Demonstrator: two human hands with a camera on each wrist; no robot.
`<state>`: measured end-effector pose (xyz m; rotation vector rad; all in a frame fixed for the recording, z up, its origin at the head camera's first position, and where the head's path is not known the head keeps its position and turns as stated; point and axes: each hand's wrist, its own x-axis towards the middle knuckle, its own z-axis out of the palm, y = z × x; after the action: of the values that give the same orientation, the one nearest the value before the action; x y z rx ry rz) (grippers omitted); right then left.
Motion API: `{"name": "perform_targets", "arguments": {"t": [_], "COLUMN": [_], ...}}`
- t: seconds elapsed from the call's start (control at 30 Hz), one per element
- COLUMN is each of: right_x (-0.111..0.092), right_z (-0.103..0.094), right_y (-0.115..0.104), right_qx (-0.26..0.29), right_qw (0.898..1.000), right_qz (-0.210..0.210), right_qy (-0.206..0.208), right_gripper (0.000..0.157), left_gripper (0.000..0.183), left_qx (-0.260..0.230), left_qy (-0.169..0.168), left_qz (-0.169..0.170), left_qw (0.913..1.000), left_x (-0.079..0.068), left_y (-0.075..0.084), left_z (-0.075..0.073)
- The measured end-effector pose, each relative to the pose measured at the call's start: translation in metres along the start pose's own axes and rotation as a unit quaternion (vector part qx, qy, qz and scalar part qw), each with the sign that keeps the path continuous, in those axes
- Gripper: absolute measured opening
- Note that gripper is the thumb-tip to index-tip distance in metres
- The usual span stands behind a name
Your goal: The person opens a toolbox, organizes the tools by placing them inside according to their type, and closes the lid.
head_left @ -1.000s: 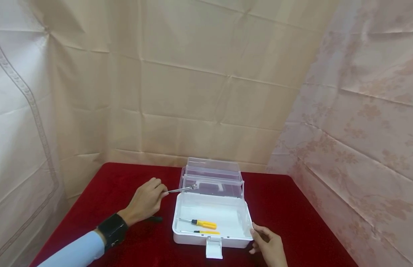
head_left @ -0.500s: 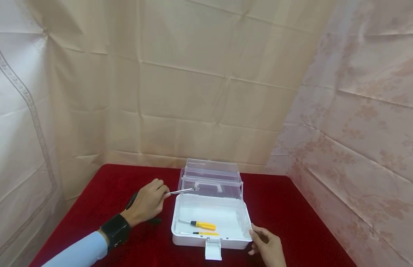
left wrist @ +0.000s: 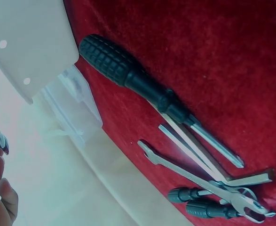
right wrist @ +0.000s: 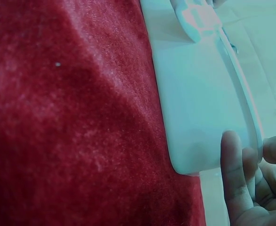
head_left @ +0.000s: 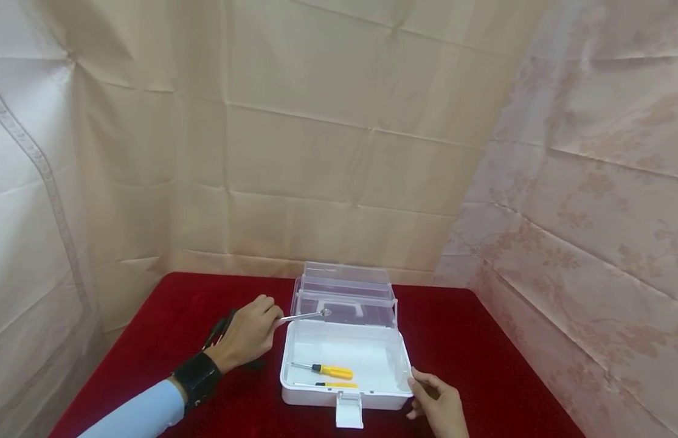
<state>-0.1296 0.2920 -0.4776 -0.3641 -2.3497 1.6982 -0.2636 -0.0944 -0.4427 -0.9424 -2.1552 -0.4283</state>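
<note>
My left hand grips the wrench, just edged rightward toward the box — closer, not yet inside — while my right hand pinches the box's corner.

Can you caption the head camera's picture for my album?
Left hand holding a slim silver metal tool near an open white plastic toolbox, right hand gripping its corner, two yellow-handled screwdrivers inside.

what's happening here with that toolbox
A person's left hand holds a slim silver metal tool, seemingly a wrench, up by the back left corner of an open white plastic toolbox with a clear plastic lid. The right hand grips the toolbox at its near right corner. Two yellow-handled screwdrivers lie inside. A large black-handled screwdriver, a silver metal wrench and other tools are outside it on the red velvety cloth.
</note>
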Motion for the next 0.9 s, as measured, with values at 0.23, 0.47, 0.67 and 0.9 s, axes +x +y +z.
{"name": "perform_targets", "arguments": {"t": [0.23,0.47,0.67,0.9], "right_x": [0.001,0.001,0.000,0.001], "right_z": [-0.001,0.001,-0.001,0.000], "right_y": [0.000,-0.002,0.000,0.000], "right_qx": [0.001,0.001,0.006,0.008], "right_qw": [1.000,1.000,1.000,1.000], "right_qz": [-0.005,-0.002,-0.003,-0.005], "right_qy": [-0.001,-0.002,-0.002,-0.009], "right_gripper": [0.051,0.050,0.050,0.051], "left_gripper": [0.010,0.010,0.012,0.015], "left_qx": [0.010,0.013,0.009,0.001], "left_qy": [-0.005,-0.011,-0.018,-0.011], "left_qz": [0.004,0.009,0.017,0.027], "left_qw": [0.9999,0.9998,0.9996,0.9996], "left_x": [0.005,0.009,0.014,0.019], "left_y": [0.000,0.001,0.006,0.007], "left_z": [0.002,0.004,0.011,0.013]}}
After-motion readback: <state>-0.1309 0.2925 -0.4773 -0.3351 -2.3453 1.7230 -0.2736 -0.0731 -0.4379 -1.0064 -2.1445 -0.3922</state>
